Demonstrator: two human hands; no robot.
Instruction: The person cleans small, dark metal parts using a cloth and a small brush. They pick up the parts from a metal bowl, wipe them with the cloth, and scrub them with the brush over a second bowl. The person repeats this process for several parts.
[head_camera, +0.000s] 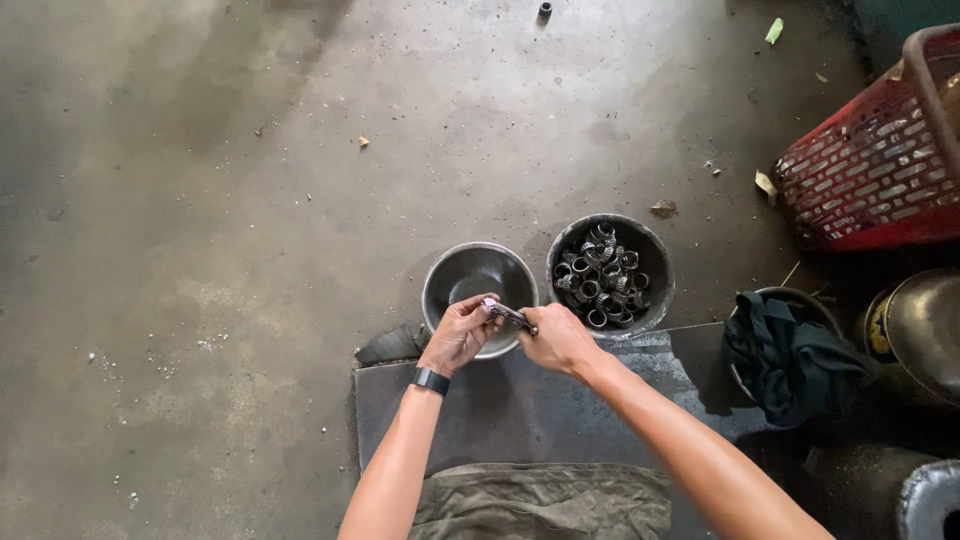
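Concrete floor (250, 200): empty bowl (470, 275), bucket (655, 265) of clamps (603, 275).

Red basket (880, 180), silver bowl (478, 275) (dk green cloth (790, 355))

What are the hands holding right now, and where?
A small metal clamp, gripped between both hands: left hand at one end, right hand at the other.

Red basket (880, 170) cut off rightward
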